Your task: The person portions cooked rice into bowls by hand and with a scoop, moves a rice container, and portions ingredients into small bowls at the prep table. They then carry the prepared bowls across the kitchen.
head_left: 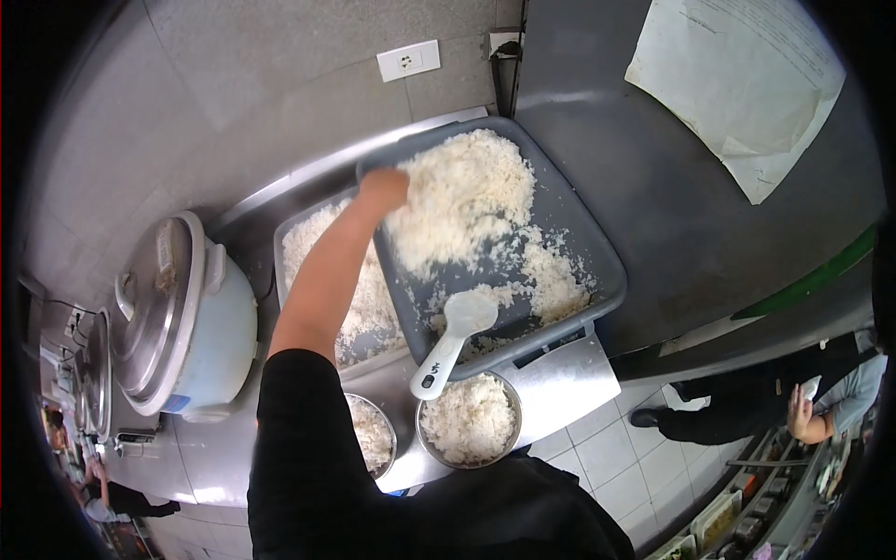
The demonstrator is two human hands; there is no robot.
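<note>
Left hand [383, 191] reaches over the far-left corner of the dark grey tray [574, 210], at the edge of the big heap of cooked rice [476, 177]. Hand blurred, fingers largely lost against rice and rim; cannot tell whether the grip is closed on rice, on the tray edge, or loose. Right hand out of view.

Rice lies unevenly: main mass in the tray's far half, smaller clump near the right-hand corner, loose grains between, grey floor showing through. White scoop [448, 345] rests across the near edge, blade inside, handle outside, no hand on it.

Lighter-rimmed tray [371, 347] sits to the left, partly under the dark one, also spread with rice. Near edge of the steel bench [565, 378]: one metal bowl [518, 411] heaped with rice, a second metal bowl [392, 439] partly behind the sleeve, rice in it too. Lidded rice cooker [224, 317] farther left.

Progress, my reading: midway; two bowls loaded, plenty left in both trays.
</note>
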